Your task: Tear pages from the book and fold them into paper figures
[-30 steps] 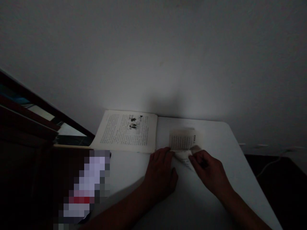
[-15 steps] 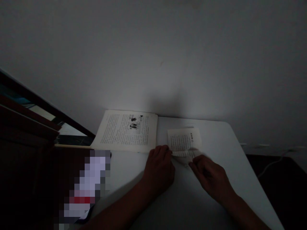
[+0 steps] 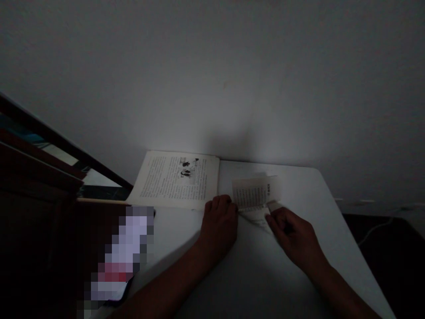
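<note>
A small folded sheet of printed paper (image 3: 253,193) lies on the white table, its upper part raised and its lower flap turned toward me. My left hand (image 3: 219,221) is closed, fingers curled at the left end of the paper's fold; the fingertips are partly hidden. Thumb and fingers of my right hand (image 3: 294,235) pinch the lower right flap. Just beyond my left hand lies a stack of printed pages (image 3: 166,179), the top one with text and a dark picture.
A phone with a blurred-out screen (image 3: 121,252) rests at the left edge of the white table (image 3: 265,274). Behind stands a pale wall (image 3: 212,79). Dark wooden furniture (image 3: 33,177) is on the left, and a white cable (image 3: 375,228) hangs beyond the right edge.
The paper's upper part has tilted up more, and its lower flap has opened into a clearer triangle. My right hand has shifted slightly right, still pinching the flap; my left hand has barely moved.
</note>
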Available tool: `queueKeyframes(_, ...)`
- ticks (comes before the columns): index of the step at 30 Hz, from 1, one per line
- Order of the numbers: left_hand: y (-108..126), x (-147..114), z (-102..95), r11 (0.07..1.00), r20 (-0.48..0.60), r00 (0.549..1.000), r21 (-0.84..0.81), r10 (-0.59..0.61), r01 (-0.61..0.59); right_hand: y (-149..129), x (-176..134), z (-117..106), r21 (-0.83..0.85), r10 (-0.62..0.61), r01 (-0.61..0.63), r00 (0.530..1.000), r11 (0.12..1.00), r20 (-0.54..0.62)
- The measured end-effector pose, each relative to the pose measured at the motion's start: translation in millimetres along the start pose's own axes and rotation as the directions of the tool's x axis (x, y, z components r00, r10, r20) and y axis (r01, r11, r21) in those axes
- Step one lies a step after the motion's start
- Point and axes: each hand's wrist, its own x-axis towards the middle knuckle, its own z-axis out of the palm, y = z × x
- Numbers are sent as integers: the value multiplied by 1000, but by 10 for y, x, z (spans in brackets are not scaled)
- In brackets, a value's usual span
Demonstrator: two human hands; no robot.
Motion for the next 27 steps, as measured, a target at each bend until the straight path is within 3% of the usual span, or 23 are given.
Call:
queueKeyframes(8, 24, -21, 7, 1000, 6, 1000, -23, -19, 19, 62, 51, 2, -105, 76, -75, 997, 992, 3)
queueKeyframes(17, 186, -257, 66, 979, 51, 981, -94, 186, -181, 59, 123, -8, -151, 102, -103, 995, 983, -15)
queueKeyframes(27, 191, -248, 81, 973, 104, 972, -120, 210, -197, 118, 151, -10, -164, 156, -156, 988, 974, -12)
